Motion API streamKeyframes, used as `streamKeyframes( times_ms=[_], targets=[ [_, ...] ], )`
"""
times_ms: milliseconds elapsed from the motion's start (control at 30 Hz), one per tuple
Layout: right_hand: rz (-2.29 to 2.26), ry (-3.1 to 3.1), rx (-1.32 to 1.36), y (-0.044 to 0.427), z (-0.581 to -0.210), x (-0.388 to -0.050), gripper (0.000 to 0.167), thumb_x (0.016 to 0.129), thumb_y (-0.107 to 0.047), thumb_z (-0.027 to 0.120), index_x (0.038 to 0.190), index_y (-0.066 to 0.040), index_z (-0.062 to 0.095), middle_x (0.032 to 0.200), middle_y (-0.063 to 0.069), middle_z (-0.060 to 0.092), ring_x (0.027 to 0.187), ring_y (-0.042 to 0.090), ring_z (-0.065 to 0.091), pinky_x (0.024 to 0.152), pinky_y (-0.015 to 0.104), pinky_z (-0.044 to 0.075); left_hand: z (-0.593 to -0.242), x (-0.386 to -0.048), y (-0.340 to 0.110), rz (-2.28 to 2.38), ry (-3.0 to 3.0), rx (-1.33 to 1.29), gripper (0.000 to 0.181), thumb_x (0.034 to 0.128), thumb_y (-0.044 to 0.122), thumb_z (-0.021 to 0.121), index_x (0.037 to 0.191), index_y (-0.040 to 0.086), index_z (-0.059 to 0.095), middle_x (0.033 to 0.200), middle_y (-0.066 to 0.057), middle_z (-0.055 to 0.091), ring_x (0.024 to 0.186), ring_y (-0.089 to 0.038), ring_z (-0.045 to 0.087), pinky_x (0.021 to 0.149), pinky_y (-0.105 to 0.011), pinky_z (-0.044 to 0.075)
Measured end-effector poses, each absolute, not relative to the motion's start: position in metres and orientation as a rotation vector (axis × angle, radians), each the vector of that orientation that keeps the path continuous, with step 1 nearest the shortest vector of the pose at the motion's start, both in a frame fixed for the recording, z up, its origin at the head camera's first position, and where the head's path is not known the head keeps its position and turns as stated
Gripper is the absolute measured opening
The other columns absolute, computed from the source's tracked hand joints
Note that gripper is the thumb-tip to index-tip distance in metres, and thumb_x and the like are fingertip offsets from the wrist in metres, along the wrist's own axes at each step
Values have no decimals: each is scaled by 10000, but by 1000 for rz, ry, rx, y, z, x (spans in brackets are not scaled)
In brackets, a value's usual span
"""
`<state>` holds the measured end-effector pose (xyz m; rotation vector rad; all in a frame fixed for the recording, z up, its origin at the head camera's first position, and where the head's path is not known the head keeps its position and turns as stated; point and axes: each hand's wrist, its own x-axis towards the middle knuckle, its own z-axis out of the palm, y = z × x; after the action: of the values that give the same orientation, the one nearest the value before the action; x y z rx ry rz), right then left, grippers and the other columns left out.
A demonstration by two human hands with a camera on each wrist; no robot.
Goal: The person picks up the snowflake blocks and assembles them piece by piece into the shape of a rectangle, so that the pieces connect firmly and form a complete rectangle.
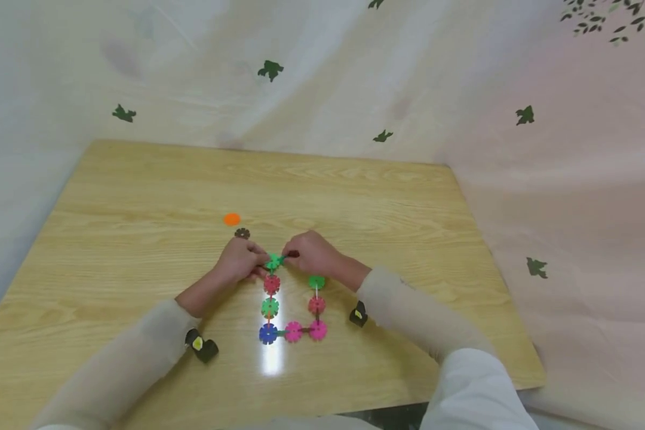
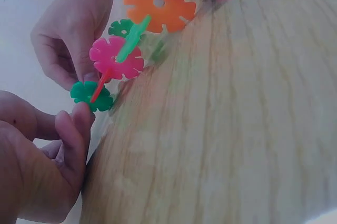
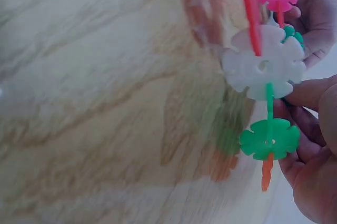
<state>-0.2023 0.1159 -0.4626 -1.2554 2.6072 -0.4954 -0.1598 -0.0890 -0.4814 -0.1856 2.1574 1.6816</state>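
A U-shaped chain of interlocking plastic snowflake discs lies on the table, with a blue disc (image 1: pixel 268 334) at its near left corner and a pink disc (image 1: pixel 318 330) at its near right. My left hand (image 1: pixel 242 260) pinches the green disc (image 1: pixel 273 261) at the far end of the left side; in the left wrist view, fingertips touch that green disc (image 2: pixel 92 95). Close beside it, my right hand (image 1: pixel 313 254) pinches a small dark disc (image 1: pixel 291 255), seen edge-on and mostly covered by the fingers. The chain's right side ends in another green disc (image 1: pixel 316 282), below the right wrist.
A loose orange disc (image 1: pixel 232 219) and a brown disc (image 1: pixel 242 233) lie beyond my left hand. The wooden table (image 1: pixel 408 215) meets a pale curtain with dark leaf prints (image 1: pixel 322 89) at its far edge. Dark wrist devices (image 1: pixel 204 348) hang under both forearms.
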Motion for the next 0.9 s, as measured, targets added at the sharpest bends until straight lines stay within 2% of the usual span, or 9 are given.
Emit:
streamKeyframes(
  times_ms=[300,467,700,900],
  targets=[
    [-661,2662,-1380,110,-471,-200,45,889,-110,775,881,-74,801,867,38,761,785,130,724,714,122,536,-487,-154,-86,1812,2165,-323,170,937,-29,662,1039,-165,664,677,-110,683,509,-99,633,501,-213,563],
    [-659,2617,-1345,105,-466,-204,57,894,-121,771,887,-75,804,869,27,765,784,111,723,711,121,535,-489,-153,-85,1797,2256,-313,123,921,-34,668,969,-146,685,692,-125,687,509,-99,627,503,-214,562],
    [-596,2398,-1089,89,-442,-235,139,957,-214,717,1001,-104,789,916,-36,748,822,65,666,749,204,549,-487,-149,-87,1804,2226,-275,118,908,-41,666,953,-148,688,651,-120,673,493,-122,622,476,-225,551],
    [-400,2397,-1280,46,-447,-257,312,1020,-103,570,1316,-110,669,1002,37,700,824,121,579,781,233,498,-492,-148,-88,1846,2252,-212,150,906,-39,642,959,-171,691,647,-92,672,488,-90,618,476,-209,546]
  ],
)
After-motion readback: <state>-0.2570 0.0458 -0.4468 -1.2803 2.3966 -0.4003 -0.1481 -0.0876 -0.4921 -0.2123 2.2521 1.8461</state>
